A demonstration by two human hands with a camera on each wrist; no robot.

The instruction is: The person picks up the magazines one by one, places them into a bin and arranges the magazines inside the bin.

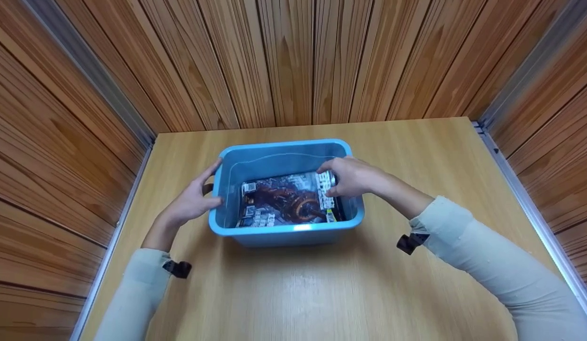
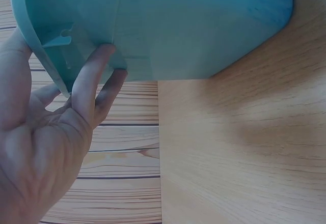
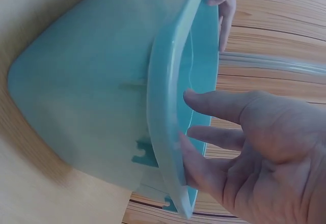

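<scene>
Blue plastic, smooth and round-cornered — the tub [image 1: 286,232] sits mid-table on pale wood-grain laminate [image 1: 416,156], with ribs moulded under its rim. A glossy printed magazine [image 1: 286,201] lies flat on the tub's floor. At nine o'clock, the left hand [image 1: 191,201] rests against the tub's outer wall, fingers [image 2: 91,76] straight and loose, gripping nothing. At three o'clock, the right hand [image 1: 350,177] reaches over the rim — fingers [image 3: 214,104] spread, tips on the magazine's edge.
</scene>
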